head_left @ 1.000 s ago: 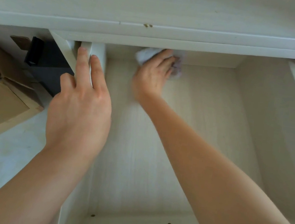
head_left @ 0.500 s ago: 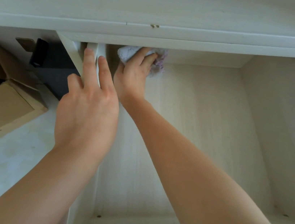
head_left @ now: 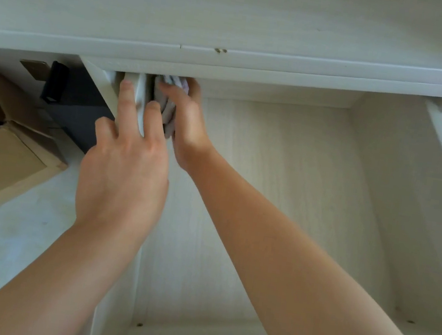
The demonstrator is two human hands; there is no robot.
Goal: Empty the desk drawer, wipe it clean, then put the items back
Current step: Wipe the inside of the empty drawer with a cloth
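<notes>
Here, one cloth [head_left: 166, 103], two hands, one drawer [head_left: 280, 204].

Two bare forearms, no sleeves, left grip [head_left: 123, 165], right grip [head_left: 189, 123], no rings

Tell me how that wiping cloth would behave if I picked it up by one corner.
The cloth looks bunched and folded under the right hand, so it is probably soft and would hang limp. It seems thin, so likely light. Pressed against the drawer wall, it appears to mould to the surface rather than slide stiffly.
</notes>
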